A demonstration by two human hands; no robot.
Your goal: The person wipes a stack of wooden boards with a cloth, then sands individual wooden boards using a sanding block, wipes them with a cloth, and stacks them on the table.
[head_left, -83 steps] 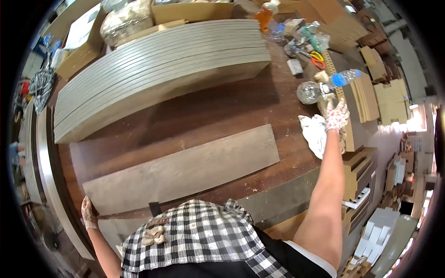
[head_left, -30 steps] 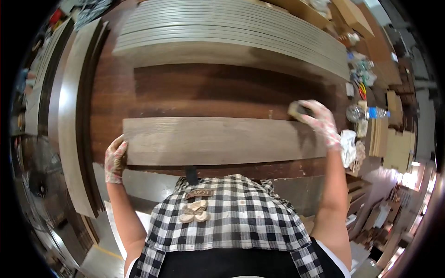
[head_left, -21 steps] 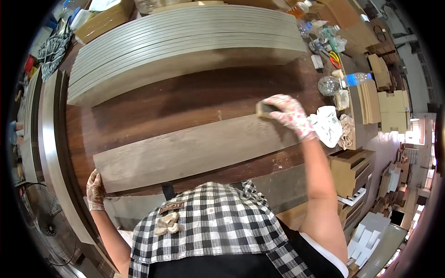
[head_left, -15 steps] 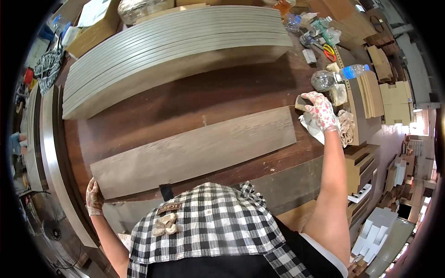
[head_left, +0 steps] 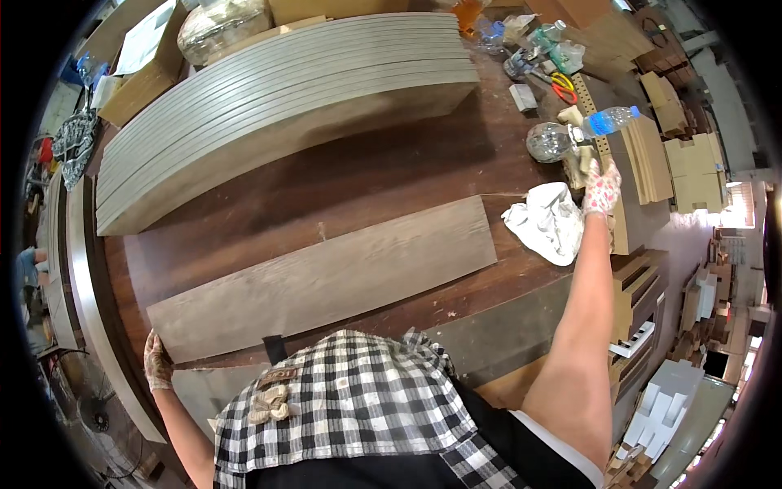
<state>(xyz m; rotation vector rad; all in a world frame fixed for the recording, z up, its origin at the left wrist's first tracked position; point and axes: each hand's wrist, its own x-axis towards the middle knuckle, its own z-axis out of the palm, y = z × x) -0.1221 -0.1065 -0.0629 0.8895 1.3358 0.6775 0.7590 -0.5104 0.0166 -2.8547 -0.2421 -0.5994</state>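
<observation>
A long grey-brown wood-grain board [head_left: 326,281] lies slantwise on the dark brown tabletop [head_left: 326,183]. My left hand [head_left: 159,363], in a patterned glove, grips the board's near left corner, its fingertips partly hidden at the edge. At the table's right side is my right hand [head_left: 602,189], in a white glove with pink print. Its fingers look spread and I see nothing held in them. They are beside some tan block-like pieces [head_left: 576,169]; whether they touch is unclear. Left of that wrist, a crumpled white cloth [head_left: 547,224] lies just past the board's right end.
A tall stack of grey boards [head_left: 285,90] stands across the far side. At the far right are clear plastic bottles [head_left: 554,142], yellow-and-red scissors [head_left: 564,87] and a small grey block [head_left: 523,98]. A cardboard box [head_left: 151,69] sits far left, and a fan [head_left: 96,414] stands lower left.
My right hand has moved right, away from the board's end, and the tan block it held has left its fingers. More white cloth shows. My left hand stays at the board's corner.
</observation>
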